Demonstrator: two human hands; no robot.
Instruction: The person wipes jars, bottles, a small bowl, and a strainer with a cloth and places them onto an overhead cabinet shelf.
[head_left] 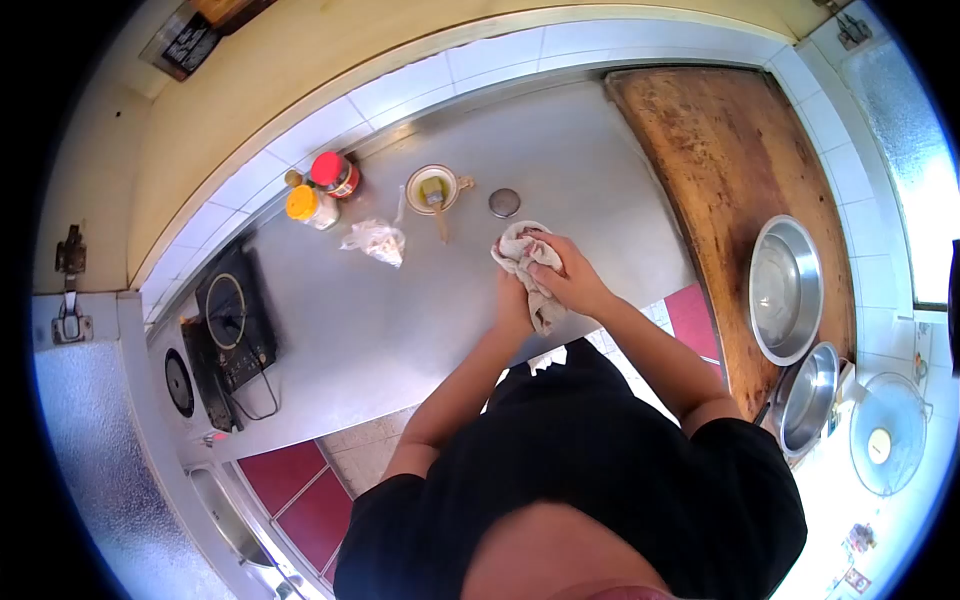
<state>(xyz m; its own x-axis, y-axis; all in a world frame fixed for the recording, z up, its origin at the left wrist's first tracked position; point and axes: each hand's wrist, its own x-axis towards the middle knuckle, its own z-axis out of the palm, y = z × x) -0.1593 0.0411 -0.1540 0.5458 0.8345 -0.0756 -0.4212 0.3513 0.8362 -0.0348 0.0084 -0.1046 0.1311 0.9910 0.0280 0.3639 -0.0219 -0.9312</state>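
Note:
A crumpled whitish cloth point(518, 248) with darker stains is bunched up just above the steel counter's front part. My right hand point(574, 276) grips it from the right, fingers curled into the folds. From below and the left my left hand point(514, 300) also holds the cloth; its fingers are mostly hidden behind it. Whether something is wrapped inside the cloth I cannot tell. Just beyond it lies a round metal lid point(504, 203). Farther left stands a bowl point(412, 202) with yellowish liquid and a brush point(435, 192) resting in it.
On the steel counter point(330, 330) are a knotted plastic bag point(377, 242), a yellow-lidded jar point(312, 206), a red-lidded jar point(335, 175) and a black hot plate point(236, 318). To the right, a worn wooden board point(720, 150) bears a metal basin point(787, 290), with another metal bowl point(808, 400) nearby.

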